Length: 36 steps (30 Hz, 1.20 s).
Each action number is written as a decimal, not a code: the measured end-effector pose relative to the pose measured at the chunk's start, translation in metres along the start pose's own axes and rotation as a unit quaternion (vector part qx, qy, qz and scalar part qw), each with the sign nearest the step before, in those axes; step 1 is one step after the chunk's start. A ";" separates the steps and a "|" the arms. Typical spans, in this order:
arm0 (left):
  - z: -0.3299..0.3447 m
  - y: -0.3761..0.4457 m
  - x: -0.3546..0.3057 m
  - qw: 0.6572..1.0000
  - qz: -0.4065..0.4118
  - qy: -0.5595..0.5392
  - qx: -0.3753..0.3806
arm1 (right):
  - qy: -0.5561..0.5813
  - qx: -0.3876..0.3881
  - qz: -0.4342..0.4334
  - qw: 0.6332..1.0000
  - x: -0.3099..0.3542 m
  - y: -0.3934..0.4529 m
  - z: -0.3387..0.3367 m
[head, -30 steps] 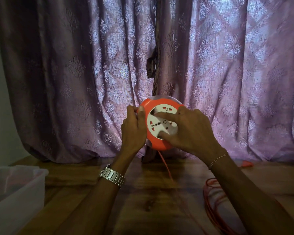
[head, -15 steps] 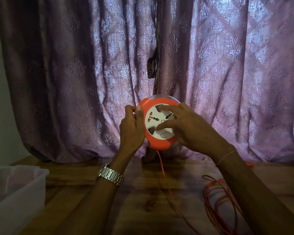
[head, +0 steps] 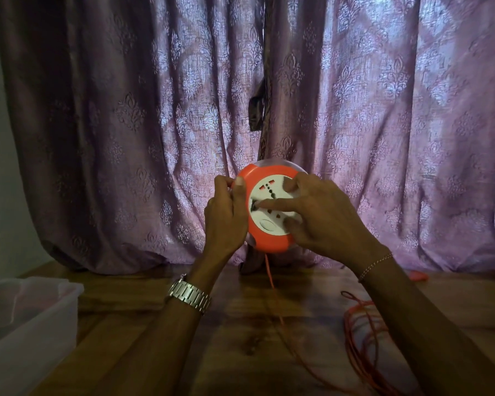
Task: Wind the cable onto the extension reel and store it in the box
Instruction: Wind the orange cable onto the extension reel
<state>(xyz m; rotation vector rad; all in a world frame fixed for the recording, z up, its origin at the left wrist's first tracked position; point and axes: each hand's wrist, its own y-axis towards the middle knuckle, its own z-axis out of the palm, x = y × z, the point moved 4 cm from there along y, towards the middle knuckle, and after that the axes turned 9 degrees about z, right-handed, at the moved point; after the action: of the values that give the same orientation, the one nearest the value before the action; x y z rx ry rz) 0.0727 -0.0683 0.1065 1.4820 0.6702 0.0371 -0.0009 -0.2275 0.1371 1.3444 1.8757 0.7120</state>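
Held up above the counter (head: 240,338), in front of the curtain (head: 126,110): the extension reel (head: 269,241), orange rim, white socket face turned toward the camera. Left hand (head: 226,218) curled round the rim's left edge, thumb on the front, fingers behind, a firm grip on hard plastic. Right hand (head: 323,218) laid over the socket face, index finger stretched across it toward the left grip, other fingers bent against the face; probably turning the face rather than clamping it.

Below the two grips: the cable (head: 272,284), thin and orange, hanging from the reel's underside down to the counter, then trailing to a loose heap low and right of the right hand. Much still unwound, by the look of it.

Likely handling: reel light and rigid, smooth enough to slip, so best taken at the rim where the left hand has it. Cable limp, prone to tangle and snag; best fed with slight tension. Possibly a plug, the orange shape (head: 417,275) at the far right, too blurred to tell.

Far down-left of the left grip: the box (head: 55,304), translucent, open-topped, well apart from the reel.
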 end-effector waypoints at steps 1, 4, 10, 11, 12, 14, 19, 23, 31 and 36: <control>0.000 0.000 0.000 1.000 0.001 0.001 -0.003 | -0.002 -0.014 0.014 1.000 -0.001 -0.001 0.000; 0.001 -0.001 0.000 1.000 0.003 0.006 -0.005 | 0.011 -0.071 0.057 0.996 -0.002 -0.002 -0.002; 0.002 0.000 0.001 1.000 -0.002 0.001 -0.008 | 0.036 -0.069 0.044 0.996 -0.002 0.002 -0.004; 0.002 0.000 0.002 1.000 -0.004 -0.001 -0.009 | 0.018 -0.073 0.033 0.997 -0.002 0.001 -0.005; 0.001 0.000 0.002 1.000 -0.006 -0.002 -0.010 | 0.010 -0.081 0.022 0.996 -0.002 0.001 -0.006; 0.000 0.002 0.003 1.000 -0.008 -0.001 -0.015 | 0.028 -0.098 0.004 0.995 -0.003 -0.001 -0.012; -0.001 0.003 0.005 1.000 -0.003 0.002 -0.021 | 0.069 -0.055 -0.078 0.993 0.001 -0.001 -0.016; -0.001 0.002 0.004 1.000 -0.005 0.001 -0.020 | 0.057 0.074 -0.061 0.994 0.007 -0.001 -0.011; 0.001 0.000 -0.002 1.000 -0.001 -0.002 0.004 | -0.006 0.054 -0.030 0.998 0.010 -0.001 -0.011; 0.000 0.000 -0.005 1.000 0.001 0.000 0.005 | -0.030 0.025 -0.001 0.999 0.005 -0.001 -0.004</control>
<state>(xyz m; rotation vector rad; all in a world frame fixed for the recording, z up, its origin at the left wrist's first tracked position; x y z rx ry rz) 0.0687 -0.0703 0.1081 1.4912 0.6701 0.0348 -0.0057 -0.2229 0.1374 1.3798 1.8574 0.6214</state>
